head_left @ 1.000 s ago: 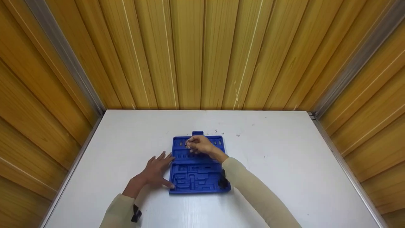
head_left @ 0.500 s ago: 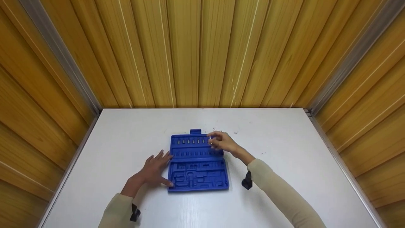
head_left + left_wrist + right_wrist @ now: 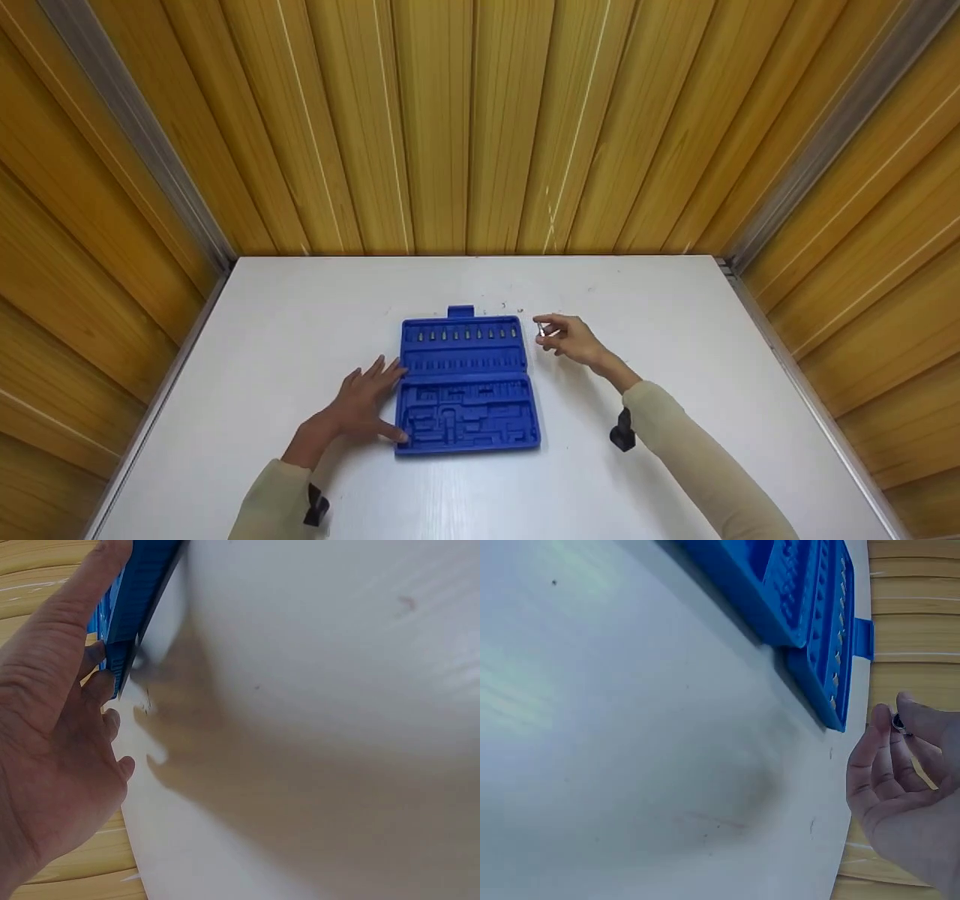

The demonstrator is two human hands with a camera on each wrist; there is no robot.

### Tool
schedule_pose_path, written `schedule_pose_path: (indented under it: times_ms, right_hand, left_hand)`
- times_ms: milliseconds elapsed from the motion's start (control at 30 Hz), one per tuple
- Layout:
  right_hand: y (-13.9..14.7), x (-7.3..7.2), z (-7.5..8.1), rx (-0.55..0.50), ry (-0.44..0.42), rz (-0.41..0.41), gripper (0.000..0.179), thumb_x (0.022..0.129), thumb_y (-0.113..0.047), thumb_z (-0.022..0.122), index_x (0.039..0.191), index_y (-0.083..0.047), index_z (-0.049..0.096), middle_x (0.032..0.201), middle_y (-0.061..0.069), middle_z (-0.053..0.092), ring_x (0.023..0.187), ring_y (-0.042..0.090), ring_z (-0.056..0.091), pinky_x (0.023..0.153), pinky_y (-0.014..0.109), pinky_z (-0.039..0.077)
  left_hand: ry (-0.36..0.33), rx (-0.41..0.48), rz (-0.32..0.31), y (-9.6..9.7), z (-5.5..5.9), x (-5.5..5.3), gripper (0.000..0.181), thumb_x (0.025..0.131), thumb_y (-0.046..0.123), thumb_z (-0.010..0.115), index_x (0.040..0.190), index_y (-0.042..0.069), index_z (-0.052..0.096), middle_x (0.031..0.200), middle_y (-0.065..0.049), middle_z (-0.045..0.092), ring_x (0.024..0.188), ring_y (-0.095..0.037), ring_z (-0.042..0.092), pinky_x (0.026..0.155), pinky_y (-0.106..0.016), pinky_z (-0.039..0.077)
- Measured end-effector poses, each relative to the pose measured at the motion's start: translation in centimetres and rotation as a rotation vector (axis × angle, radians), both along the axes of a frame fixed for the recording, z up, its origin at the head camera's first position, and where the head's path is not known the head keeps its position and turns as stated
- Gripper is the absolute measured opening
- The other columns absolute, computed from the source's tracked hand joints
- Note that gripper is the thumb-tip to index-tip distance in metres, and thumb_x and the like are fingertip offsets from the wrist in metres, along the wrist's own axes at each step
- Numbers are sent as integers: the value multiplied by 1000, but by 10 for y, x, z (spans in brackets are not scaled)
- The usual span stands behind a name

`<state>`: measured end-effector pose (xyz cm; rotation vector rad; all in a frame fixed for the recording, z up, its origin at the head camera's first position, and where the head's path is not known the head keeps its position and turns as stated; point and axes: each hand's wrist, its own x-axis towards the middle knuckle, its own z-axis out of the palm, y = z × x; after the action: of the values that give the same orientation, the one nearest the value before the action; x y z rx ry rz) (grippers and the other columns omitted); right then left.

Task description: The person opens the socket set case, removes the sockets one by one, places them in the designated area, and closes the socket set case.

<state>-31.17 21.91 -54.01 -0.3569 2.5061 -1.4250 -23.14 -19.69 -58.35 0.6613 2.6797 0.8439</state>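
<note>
Head view: the left hand, spread wide, touches the blue case, seemingly steadying it, while the right hand pinches a small metal piece.

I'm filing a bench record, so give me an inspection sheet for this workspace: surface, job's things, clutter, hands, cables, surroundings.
Surface: white tabletop, with scattered small marks.
Job's things: blue case lying open; small bits in a row in its far half; small metal piece out of the case, held.
Clutter: tiny dark specks beyond the case; debris or stains, cannot tell.
Hands: left hand, fingers spread, touches the case's left side; right hand pinches the metal piece, right of the case.
Cables: nothing seen.
Surroundings: yellow wood-patterned panels; grey corner posts.
</note>
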Motion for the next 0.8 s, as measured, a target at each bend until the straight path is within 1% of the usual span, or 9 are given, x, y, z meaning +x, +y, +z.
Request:
schedule_pose_path:
  times_ms: [100, 167, 233, 333, 433, 533, 667, 800]
  right_hand:
    - [6, -2, -8, 19, 44, -15, 44, 96, -6, 69, 136, 10, 58, 104, 23, 71, 77, 9, 68, 62, 17, 50]
    - [9, -3, -15, 38, 95, -7, 43, 95, -6, 70, 132, 13, 60, 102, 26, 72, 77, 14, 70, 62, 15, 50]
    - [12, -4, -23, 63, 151, 4, 41, 93, -5, 72, 128, 15, 62, 99, 28, 72, 77, 22, 72, 63, 14, 50]
    - [16, -5, -33, 97, 236, 23, 38, 91, -2, 74, 123, 16, 64, 96, 30, 71, 80, 34, 73, 66, 15, 52]
    - [18, -6, -42, 120, 282, 10, 37, 89, 0, 75, 121, 16, 65, 94, 30, 68, 83, 39, 71, 70, 19, 53]
    - [19, -6, -48, 141, 294, -24, 37, 88, 0, 76, 119, 16, 66, 94, 29, 69, 84, 36, 70, 73, 21, 54]
    - [19, -6, -54, 147, 276, -61, 36, 87, -1, 77, 119, 14, 68, 95, 27, 71, 85, 31, 69, 75, 22, 52]
    - [18, -5, -54, 147, 262, -62, 36, 88, -2, 77, 120, 13, 68, 96, 25, 70, 88, 31, 66, 76, 23, 52]
  left_hand:
    - [-2, -14, 2, 0, 0, -1, 122, 65, 51, 94, 160, 6, 32, 170, -17, 22, 159, -45, 8, 124, -69, 6]
    - [-9, -21, 5, 0, -1, -1, 122, 65, 51, 93, 160, 8, 31, 171, -15, 21, 159, -44, 7, 125, -68, 5]
    - [-13, -14, 10, -1, -2, -1, 122, 65, 51, 94, 160, 8, 31, 171, -15, 21, 159, -44, 7, 125, -68, 5]
    - [-14, -8, 12, -1, -4, -1, 122, 64, 51, 94, 160, 9, 32, 171, -14, 22, 159, -43, 7, 125, -68, 5]
    - [-8, 0, 11, -1, -6, -1, 122, 64, 51, 94, 160, 9, 32, 171, -14, 22, 159, -43, 7, 124, -69, 5]
    - [-8, 9, 10, 0, -6, -1, 121, 65, 50, 94, 160, 10, 33, 171, -13, 22, 159, -43, 7, 124, -69, 4]
    - [-6, 12, 3, -1, -6, -1, 121, 65, 49, 94, 160, 8, 32, 170, -16, 22, 159, -45, 8, 124, -70, 5]
    - [-3, 8, 0, -1, -5, -2, 121, 65, 49, 94, 160, 7, 32, 170, -16, 22, 158, -45, 8, 123, -71, 6]
